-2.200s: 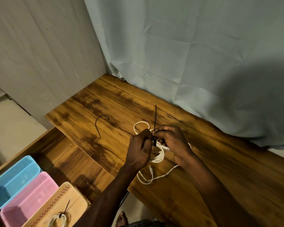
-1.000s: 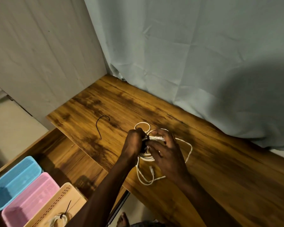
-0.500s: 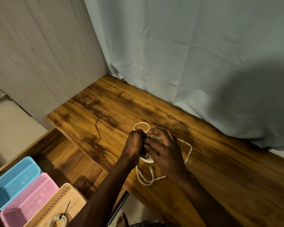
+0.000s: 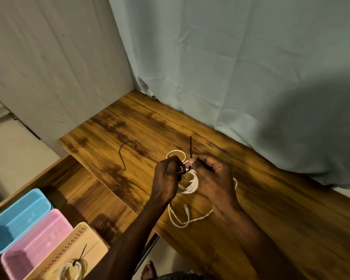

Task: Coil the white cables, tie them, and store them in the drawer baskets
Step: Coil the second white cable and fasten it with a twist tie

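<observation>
A white cable lies partly coiled on the wooden table, with loose loops trailing toward the front edge. My left hand pinches the coil and the head of a black zip tie. My right hand grips the tie's strap, whose tail sticks up past my fingers. A second black zip tie lies loose on the table to the left. In the open drawer stand a blue basket, a pink basket and a beige basket; the beige one holds a tied white cable coil.
A grey-blue curtain hangs behind the table, and a pale wall panel closes off the left. The drawer is pulled out below the table's left edge. A bare foot shows on the floor under the table.
The zip tie's tail, hidden under my hands half a second ago, now stands upright above them again. My right hand has lifted off the coil and pulled slightly right.
</observation>
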